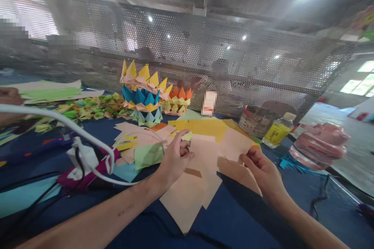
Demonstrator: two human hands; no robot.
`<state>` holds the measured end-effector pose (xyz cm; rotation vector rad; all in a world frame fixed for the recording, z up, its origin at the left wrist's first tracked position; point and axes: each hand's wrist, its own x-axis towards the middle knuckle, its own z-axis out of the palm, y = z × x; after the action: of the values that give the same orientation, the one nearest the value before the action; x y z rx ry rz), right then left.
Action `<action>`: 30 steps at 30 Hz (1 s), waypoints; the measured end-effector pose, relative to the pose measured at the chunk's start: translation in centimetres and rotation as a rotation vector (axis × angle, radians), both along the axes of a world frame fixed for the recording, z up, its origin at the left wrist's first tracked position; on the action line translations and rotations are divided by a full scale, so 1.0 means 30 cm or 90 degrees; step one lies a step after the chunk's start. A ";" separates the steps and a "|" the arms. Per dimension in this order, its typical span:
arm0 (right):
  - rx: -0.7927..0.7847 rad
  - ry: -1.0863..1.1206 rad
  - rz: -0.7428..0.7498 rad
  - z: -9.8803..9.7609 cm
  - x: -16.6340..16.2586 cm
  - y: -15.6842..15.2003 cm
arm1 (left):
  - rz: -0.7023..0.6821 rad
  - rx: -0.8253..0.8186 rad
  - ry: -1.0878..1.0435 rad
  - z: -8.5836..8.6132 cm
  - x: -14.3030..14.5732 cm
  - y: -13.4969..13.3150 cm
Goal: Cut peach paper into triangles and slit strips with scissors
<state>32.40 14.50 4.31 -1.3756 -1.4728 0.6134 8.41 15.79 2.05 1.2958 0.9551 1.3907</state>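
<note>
My left hand (175, 155) is closed in a pinch on the left edge of a peach paper sheet (216, 151). My right hand (260, 167) grips the same sheet at its right edge, fingers curled. The sheet is held just above a loose pile of peach and yellow papers (187, 198) on the blue table (233, 218).
Stacked folded paper crowns (140, 93) in yellow, blue and orange stand behind. A pile of green folded pieces (93, 109) lies left. A white cable (58, 124) and glue gun cross the left. A basket (257, 120), yellow-labelled bottle (277, 130) and pink container (318, 144) sit right. A mesh screen stands behind.
</note>
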 end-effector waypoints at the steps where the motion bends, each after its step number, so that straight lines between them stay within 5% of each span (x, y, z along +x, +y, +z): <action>1: -0.001 0.004 0.002 -0.001 0.000 0.001 | 0.006 -0.003 -0.003 -0.001 0.000 0.001; 20: -0.012 0.041 0.048 -0.025 0.020 0.022 | -0.019 -0.084 0.058 0.060 -0.008 -0.019; 25: -0.008 0.028 0.037 -0.023 0.020 0.020 | -0.136 -0.101 0.323 0.043 -0.026 -0.028; 30: -0.003 0.011 0.031 -0.016 0.016 0.016 | -0.062 0.127 0.623 0.034 -0.031 -0.055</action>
<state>32.87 14.98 3.83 -1.3380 -1.4954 0.6575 7.48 14.13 3.05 2.2142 1.3645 0.7369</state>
